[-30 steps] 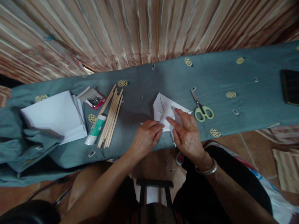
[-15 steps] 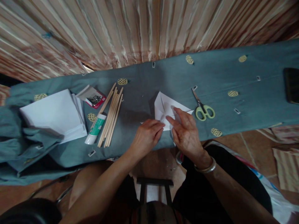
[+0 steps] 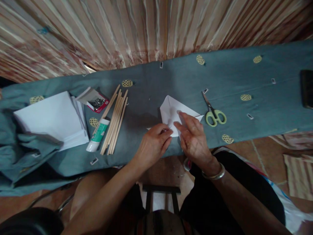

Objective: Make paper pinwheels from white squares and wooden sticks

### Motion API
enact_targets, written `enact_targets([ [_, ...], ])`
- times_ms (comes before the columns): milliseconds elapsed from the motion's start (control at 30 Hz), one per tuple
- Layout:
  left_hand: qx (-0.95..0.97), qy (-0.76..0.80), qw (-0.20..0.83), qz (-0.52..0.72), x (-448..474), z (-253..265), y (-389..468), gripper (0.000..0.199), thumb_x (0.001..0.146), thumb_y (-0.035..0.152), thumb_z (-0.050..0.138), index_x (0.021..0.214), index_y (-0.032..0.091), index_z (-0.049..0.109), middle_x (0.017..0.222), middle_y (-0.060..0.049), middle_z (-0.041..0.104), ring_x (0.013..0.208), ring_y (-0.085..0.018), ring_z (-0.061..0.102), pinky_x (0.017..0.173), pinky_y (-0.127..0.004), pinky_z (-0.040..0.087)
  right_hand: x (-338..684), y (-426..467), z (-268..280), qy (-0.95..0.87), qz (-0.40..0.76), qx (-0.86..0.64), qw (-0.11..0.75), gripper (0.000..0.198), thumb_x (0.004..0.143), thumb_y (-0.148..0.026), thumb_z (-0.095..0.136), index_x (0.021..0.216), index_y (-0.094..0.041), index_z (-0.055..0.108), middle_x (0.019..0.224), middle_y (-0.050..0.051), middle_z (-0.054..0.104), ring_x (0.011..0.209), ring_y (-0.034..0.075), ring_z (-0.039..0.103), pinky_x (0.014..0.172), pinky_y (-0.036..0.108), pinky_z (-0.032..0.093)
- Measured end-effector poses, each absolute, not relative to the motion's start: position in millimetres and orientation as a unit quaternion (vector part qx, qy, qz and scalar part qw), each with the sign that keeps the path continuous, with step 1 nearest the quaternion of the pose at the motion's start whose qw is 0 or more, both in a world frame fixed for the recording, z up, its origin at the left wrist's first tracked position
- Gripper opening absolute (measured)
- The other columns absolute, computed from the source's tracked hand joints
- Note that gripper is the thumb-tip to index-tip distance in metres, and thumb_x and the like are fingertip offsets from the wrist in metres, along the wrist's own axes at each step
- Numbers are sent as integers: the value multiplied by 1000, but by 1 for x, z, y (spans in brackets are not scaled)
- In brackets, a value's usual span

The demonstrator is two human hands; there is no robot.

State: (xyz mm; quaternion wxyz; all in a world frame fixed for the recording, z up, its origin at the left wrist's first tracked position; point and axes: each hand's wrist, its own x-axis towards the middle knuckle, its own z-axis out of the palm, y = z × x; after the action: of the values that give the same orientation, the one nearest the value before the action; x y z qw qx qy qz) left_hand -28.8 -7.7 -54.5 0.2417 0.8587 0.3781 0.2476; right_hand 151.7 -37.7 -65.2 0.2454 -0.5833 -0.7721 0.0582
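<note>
A sheet of white paper, its corners folded in towards the middle, lies near the table's front edge. My left hand is at its lower left, thumb and forefinger pinched together over the paper's middle. Whatever is between those fingertips is too small to make out. From the right, my right hand rests on the paper with its fingers stretched apart, two fingertips touching the folds near the middle. Scissors with green handles lie just right of the paper, blades pointing away from me.
On the left are several wooden sticks, a glue stick, an open box of small metal pieces and a stack of white paper. A teal cloth covers the table. A dark object sits at the far right.
My left fingers have shifted slightly and show a small gap behind the fingertips. The right hand stays on the paper, almost unmoved. The view has moved a little.
</note>
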Motion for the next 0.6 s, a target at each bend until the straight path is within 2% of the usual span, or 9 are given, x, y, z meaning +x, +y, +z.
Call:
enact_targets([
  [133, 874, 371, 208, 236, -29, -55, -11, 18, 91, 16, 58, 108, 12, 65, 108, -10, 66, 97, -22, 64, 87, -38, 58, 149, -34, -64, -785, 40, -572, 234, 35, 93, -11, 40, 121, -18, 61, 144, 14, 52, 131, 33, 49, 105, 52, 45],
  [267, 881, 367, 181, 239, -28, -59, -12, 17, 91, 16, 58, 105, 10, 65, 105, -11, 66, 95, -22, 64, 84, -37, 58, 148, -32, -61, -786, 61, -573, 224, 35, 93, -14, 40, 121, -20, 62, 143, 13, 53, 131, 34, 49, 102, 56, 47],
  [433, 889, 370, 141, 231, -27, -62, -12, 16, 92, 14, 57, 105, 11, 65, 104, -10, 66, 92, -21, 63, 82, -36, 58, 160, -31, -53, -754, 127, -578, 287, 37, 93, -16, 40, 119, -24, 65, 141, 9, 56, 131, 28, 52, 107, 52, 47],
  [533, 895, 368, 122, 219, -27, -61, -11, 14, 92, 16, 57, 102, 12, 66, 102, -9, 67, 91, -21, 63, 81, -35, 57, 172, -22, -51, -719, 118, -605, 321, 42, 91, -13, 38, 123, -19, 64, 139, 11, 59, 131, 26, 53, 111, 50, 45],
  [600, 900, 367, 112, 208, -26, -59, -11, 13, 93, 17, 57, 100, 13, 67, 101, -8, 67, 90, -21, 62, 80, -35, 57, 177, -13, -52, -716, 89, -619, 309, 44, 92, -16, 38, 130, -13, 59, 139, 15, 59, 134, 29, 51, 112, 53, 43],
])
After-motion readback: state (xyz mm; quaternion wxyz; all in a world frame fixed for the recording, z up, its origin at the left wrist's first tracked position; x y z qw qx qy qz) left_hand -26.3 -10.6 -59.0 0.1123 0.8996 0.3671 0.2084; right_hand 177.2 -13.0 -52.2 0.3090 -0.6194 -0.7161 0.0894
